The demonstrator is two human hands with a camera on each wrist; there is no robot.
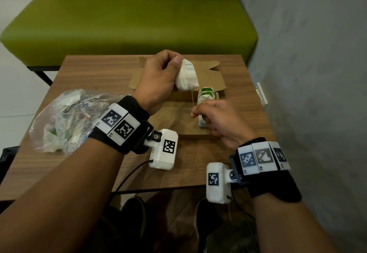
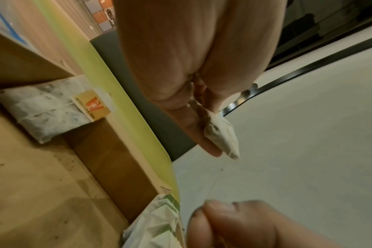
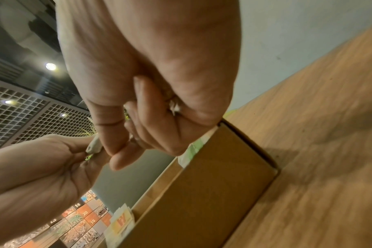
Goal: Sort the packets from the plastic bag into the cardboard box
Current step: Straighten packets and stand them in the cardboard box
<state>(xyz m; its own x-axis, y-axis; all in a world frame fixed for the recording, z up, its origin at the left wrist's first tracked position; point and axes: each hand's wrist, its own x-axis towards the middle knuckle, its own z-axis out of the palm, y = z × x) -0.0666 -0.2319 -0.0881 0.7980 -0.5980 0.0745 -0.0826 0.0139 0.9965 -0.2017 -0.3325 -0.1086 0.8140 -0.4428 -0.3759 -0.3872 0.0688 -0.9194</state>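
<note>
My left hand grips a white tea-bag packet in the air over the open cardboard box. A thin string hangs from the packet, and my right hand pinches its lower end. The same packet sits at my left fingertips in the left wrist view. Several green-tagged packets stand in a row at the box's right side. One packet with an orange tag lies in the box's far left corner. The clear plastic bag with more packets lies left of the box.
The box's lid flap lies open towards the back of the wooden table. A green bench stands behind the table and a grey wall runs close along the right.
</note>
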